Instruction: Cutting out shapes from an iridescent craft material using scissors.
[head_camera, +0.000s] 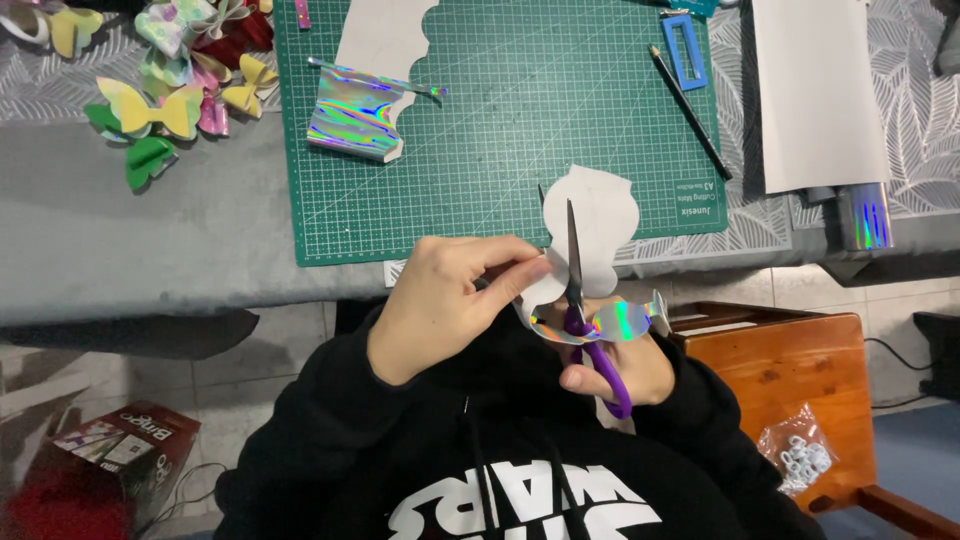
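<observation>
The left hand (455, 300) pinches the edge of a scalloped foil piece (592, 235) (white back up, shiny strip curling below), fingers closed on it. The right hand (615, 372) grips purple scissors (580, 300), blades nearly shut across the piece, held above the table edge. Beyond lie a green mat (500, 130), a foil sheet (355, 115), a pencil (690, 110) and bows (170, 70).

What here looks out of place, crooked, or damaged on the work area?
Nothing looks damaged or spilled. The left hand holds a scalloped holographic piece while the right hand cuts it with purple scissors. One curling offcut hangs from the piece, and a small bag of beads lies on the wooden stool.
</observation>
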